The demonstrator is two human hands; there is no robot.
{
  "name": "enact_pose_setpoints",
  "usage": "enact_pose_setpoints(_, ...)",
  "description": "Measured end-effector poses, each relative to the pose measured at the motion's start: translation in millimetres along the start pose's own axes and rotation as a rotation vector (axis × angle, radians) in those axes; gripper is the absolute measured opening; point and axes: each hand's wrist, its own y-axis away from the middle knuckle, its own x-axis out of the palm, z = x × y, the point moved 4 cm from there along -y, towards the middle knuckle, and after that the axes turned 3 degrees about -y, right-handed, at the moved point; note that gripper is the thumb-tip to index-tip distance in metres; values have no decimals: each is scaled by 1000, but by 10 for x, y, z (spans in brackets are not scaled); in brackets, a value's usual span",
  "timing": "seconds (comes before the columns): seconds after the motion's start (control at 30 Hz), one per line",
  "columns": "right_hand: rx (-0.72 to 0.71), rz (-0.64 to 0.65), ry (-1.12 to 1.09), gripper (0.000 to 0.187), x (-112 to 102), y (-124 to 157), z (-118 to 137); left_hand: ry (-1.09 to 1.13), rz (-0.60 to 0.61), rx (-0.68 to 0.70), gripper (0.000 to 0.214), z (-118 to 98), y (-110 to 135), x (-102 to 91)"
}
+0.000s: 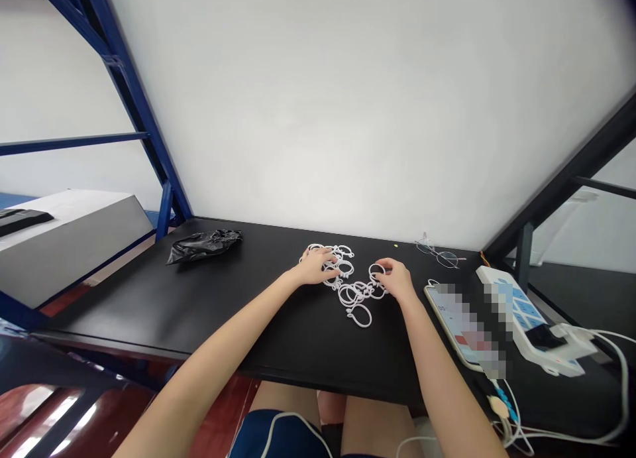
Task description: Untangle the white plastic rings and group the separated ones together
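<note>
Several white shower-curtain-style rings (350, 294) with small clasps lie in a loose pile on the black tabletop (278, 325). My left hand (317, 266) rests palm down over the left part of the pile, its fingers spread and touching rings; some rings there are hidden beneath it. At the pile's right side my right hand (395, 276) pinches a white ring (377, 271) between thumb and fingers, with that ring raised partly on edge. Closest to me, a single ring (361, 315) lies at the front of the pile.
A crumpled black plastic bag (205, 246) lies at the back left. On the right are eyeglasses (442, 256), a phone (452, 325) with a cable, and a white power strip (527, 322) with plugs and cords. A wall (348, 113) and blue frame post (134, 100) bound the table.
</note>
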Motion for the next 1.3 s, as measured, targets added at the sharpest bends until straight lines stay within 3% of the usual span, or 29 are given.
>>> enact_pose_setpoints(0.2, -172, -77, -194, 18, 181, 81, 229, 36, -125, 43, 33, 62, 124, 88)
enact_pose_setpoints(0.43, -22, -94, -477, 34, 230, 80, 191, 72, -237, 10, 25, 81, 164, 76)
enact_pose_setpoints(0.53, -21, -139, -420, 33, 223, 66, 164, 53, -272, 10, 21, 78, 159, 41)
enact_pose_setpoints(0.67, -83, -188, -180, 27, 151, 32, 132, 44, -313, 17, 19, 98, 172, 4)
enact_pose_setpoints(0.83, 29, -287, -274, 30, 17, 52, 100, 163, -369, 7, 26, 101, 176, -57)
enact_pose_setpoints(0.93, -42, -165, -302, 28, 116, 26, 266, 327, -394, -45, 29, 120, 169, -128)
enact_pose_setpoints(1.03, -287, 51, -88, 27, 334, -19, 523, 448, -465, -140, 29, 183, 176, -218)
enact_pose_setpoints(1.1, -309, 163, 33, 34, 462, -42, 575, 493, -479, -180, 28, 228, 178, -254)
enact_pose_setpoints(1.2, -280, 202, 92, 36, 507, -47, 528, 481, -466, -210, 28, 274, 182, -273)
enact_pose_setpoints(1.3, -266, 174, 37, 28, 437, -35, 448, 323, -456, -141, 28, 233, 195, -277)
